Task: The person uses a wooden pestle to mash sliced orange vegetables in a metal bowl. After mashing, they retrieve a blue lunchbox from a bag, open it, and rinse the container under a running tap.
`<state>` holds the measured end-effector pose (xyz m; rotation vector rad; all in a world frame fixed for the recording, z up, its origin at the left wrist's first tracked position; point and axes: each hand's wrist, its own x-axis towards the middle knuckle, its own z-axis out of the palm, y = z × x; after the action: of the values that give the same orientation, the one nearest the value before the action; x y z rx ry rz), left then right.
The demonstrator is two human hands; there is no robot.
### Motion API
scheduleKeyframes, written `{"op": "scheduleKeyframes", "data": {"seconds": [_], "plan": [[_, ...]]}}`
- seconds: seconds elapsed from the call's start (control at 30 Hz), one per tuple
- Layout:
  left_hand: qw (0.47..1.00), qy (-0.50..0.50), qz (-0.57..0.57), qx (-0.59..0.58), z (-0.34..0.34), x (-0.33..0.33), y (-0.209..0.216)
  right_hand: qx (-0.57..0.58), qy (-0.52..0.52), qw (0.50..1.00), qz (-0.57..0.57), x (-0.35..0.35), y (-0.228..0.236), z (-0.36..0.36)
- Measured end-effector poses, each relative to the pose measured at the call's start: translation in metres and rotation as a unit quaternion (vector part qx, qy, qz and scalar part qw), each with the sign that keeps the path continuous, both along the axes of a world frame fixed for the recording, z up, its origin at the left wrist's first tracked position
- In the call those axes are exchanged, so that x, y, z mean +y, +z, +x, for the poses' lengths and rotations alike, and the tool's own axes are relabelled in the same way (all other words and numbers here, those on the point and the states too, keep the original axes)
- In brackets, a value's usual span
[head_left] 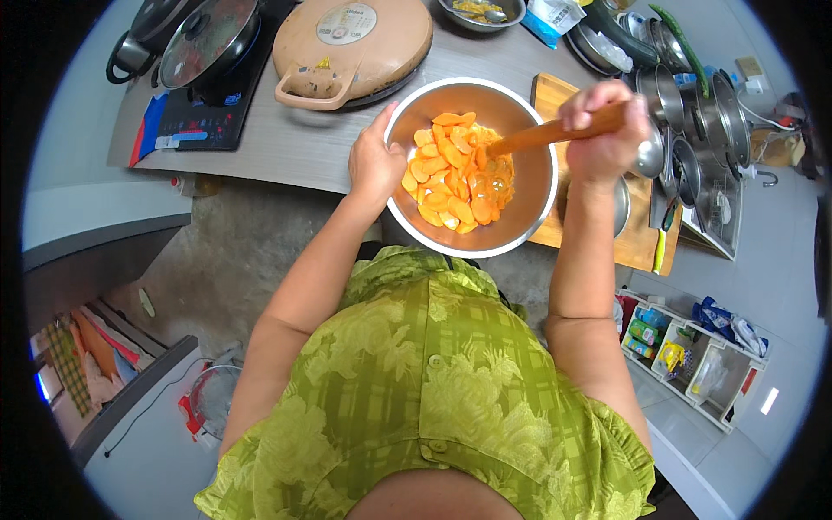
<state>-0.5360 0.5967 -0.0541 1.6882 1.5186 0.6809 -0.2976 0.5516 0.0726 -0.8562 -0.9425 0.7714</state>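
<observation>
Left hand (374,160) grasps the silver-rimmed round metal bowl (531,198); right hand (604,147), clenching the brown wooden stick (539,136), should turn flat orange slices (451,178) gently.

Here's the wide, round, silver-rimmed metal bowl (532,178), mouth facing up, right at the counter's (295,147) front edge! Inside, thin orange carrot slices (451,169) heap loosely over the bottom, glistening on the right. And the long brown wooden utensil (546,133) slants down from the right, tip among the slices!
</observation>
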Motion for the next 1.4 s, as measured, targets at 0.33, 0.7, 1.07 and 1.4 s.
{"op": "scheduleKeyframes", "data": {"seconds": [0.33,0.7,1.07,1.4], "plan": [[0.999,0.001,0.018,-0.034,-0.001,0.002,-0.011,0.018,-0.013,0.999,-0.030,-0.010,-0.020,-0.007],[1.000,-0.007,-0.001,-0.026,0.002,0.003,-0.007,0.016,-0.062,0.995,-0.078,-0.020,-0.019,0.003],[0.999,-0.016,0.024,-0.023,0.001,0.005,-0.008,-0.025,-0.004,0.997,-0.066,-0.036,0.000,0.003],[0.999,-0.012,-0.002,-0.041,0.000,0.003,-0.010,0.015,-0.047,0.997,-0.052,-0.045,-0.020,-0.009]]}}
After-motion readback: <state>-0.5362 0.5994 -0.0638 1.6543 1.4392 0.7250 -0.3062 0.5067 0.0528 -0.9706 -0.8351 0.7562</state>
